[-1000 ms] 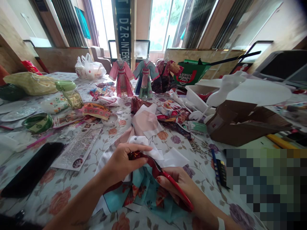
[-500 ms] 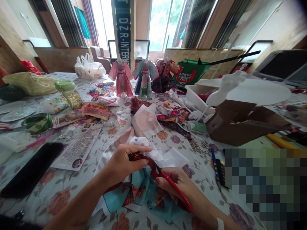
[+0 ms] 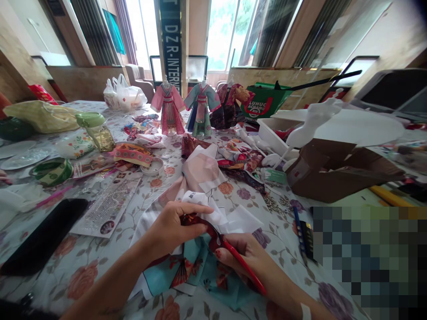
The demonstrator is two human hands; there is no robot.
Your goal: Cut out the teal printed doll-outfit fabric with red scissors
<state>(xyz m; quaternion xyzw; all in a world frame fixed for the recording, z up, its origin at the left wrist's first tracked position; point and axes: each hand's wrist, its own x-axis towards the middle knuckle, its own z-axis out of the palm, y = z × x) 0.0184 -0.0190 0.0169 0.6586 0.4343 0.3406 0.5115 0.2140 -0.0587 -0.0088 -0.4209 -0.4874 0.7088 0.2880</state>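
Observation:
My left hand [image 3: 178, 226] pinches a dark red patterned fabric [image 3: 200, 222] between thumb and fingers, near the centre of the view. Just right of it, my right hand [image 3: 245, 258] is closed around a red-handled tool [image 3: 245, 269], whose metal tip meets the edge of the red fabric. Turquoise fabric with red fan prints [image 3: 187, 269] lies beneath both hands. White fabric [image 3: 203, 204] is bunched behind the fingers, and sheer pale pink fabric [image 3: 202, 169] stretches beyond it.
Three small dressed forms [image 3: 200, 109] stand at the back. A black phone-like object [image 3: 43, 235] and a bead sheet [image 3: 108, 206] lie left. An open brown box [image 3: 333, 173] and white mannequin [image 3: 312, 120] are right. Another person's fingers [image 3: 5, 178] show at the left edge.
The other person's fingers at the left edge have shifted slightly. My hands, the fabric and the red-handled tool are almost where they were.

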